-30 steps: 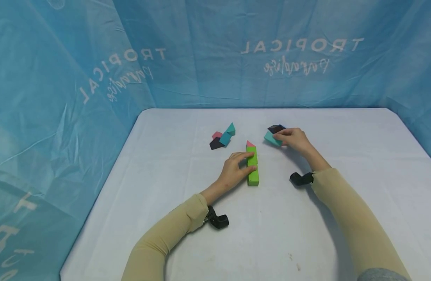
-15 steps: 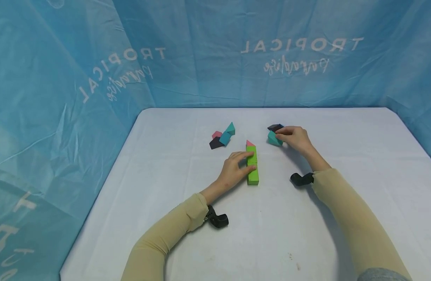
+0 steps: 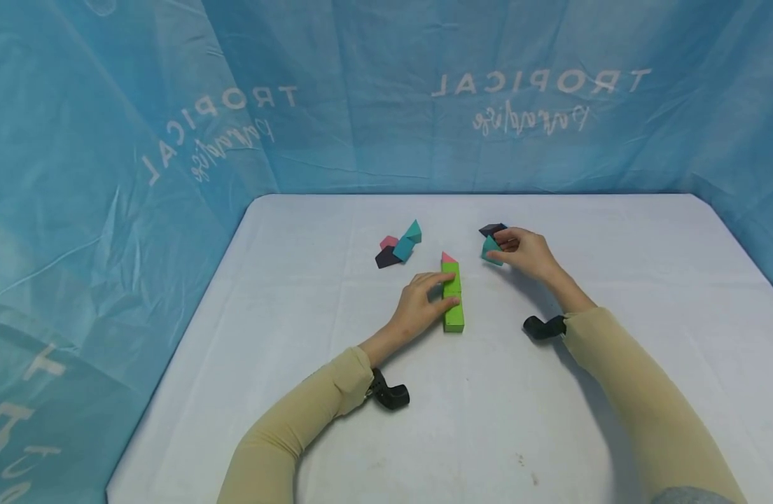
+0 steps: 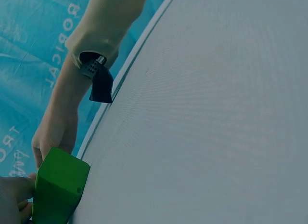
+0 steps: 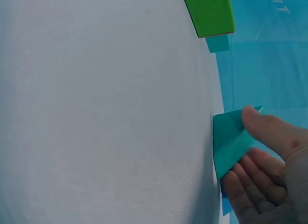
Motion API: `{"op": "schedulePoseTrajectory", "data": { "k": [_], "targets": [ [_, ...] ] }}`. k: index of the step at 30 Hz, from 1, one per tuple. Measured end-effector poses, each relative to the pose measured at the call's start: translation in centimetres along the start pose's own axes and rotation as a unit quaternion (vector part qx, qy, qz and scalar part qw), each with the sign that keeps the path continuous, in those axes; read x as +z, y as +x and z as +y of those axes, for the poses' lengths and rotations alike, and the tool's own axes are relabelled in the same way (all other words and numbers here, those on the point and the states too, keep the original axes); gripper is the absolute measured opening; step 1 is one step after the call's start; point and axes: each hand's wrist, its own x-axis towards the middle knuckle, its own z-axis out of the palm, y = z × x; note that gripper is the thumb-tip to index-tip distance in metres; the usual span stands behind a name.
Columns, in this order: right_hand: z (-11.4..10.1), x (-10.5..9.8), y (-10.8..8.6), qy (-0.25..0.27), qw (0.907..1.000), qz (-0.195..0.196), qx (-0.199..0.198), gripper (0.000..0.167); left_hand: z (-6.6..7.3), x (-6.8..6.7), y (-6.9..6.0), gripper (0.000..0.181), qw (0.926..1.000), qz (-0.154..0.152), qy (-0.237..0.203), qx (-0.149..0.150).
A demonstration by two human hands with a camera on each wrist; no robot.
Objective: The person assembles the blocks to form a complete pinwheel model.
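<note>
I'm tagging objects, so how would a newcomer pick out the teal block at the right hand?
On the white-covered table, find the bright green blocks touched by the left hand, then look beyond and right of them. The teal block is there, in the right hand. It alone is both teal and held, unlike the dark block just past it.

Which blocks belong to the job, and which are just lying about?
In use:
green blocks touched by left hand;
teal prism held by right hand;
probably pink triangular block.

Apparently lying about:
pink block,
black block,
blue block,
teal triangular block,
dark block near right hand.
</note>
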Motion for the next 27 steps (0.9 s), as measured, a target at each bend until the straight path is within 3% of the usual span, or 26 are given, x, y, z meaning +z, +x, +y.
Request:
{"op": "schedulePoseTrajectory", "data": {
  "k": [4, 10, 16, 22, 27],
  "targets": [
    [-0.15, 0.12, 0.18, -0.004, 0.9998, 0.015, -0.014, 0.041, 0.02, -0.03, -0.04, 0.046, 1.0000, 0.000, -0.001, 0.000],
    [-0.26, 0.60, 0.50, -0.017, 0.9997, 0.007, -0.018, 0.052, 0.07, -0.04, -0.05, 0.046, 1.0000, 0.005, 0.001, 0.006],
    [-0.54, 0.90, 0.62, -0.021, 0.9988, 0.023, -0.039, 0.046, 0.00, -0.08, 0.02, 0.047, 1.0000, 0.006, 0.001, 0.007],
    [-0.77, 0.34, 0.67, 0.025, 0.9991, -0.013, 0.031, 0.043, -0.01, -0.08, 0.02, 0.046, 0.9999, 0.007, -0.003, 0.010],
    [-0.40, 0.27, 1.00, 0.007, 0.9975, -0.047, 0.053, 0.045, -0.07, 0.00, -0.02, 0.046, 0.9999, 0.003, -0.007, 0.007]
  ]
}}
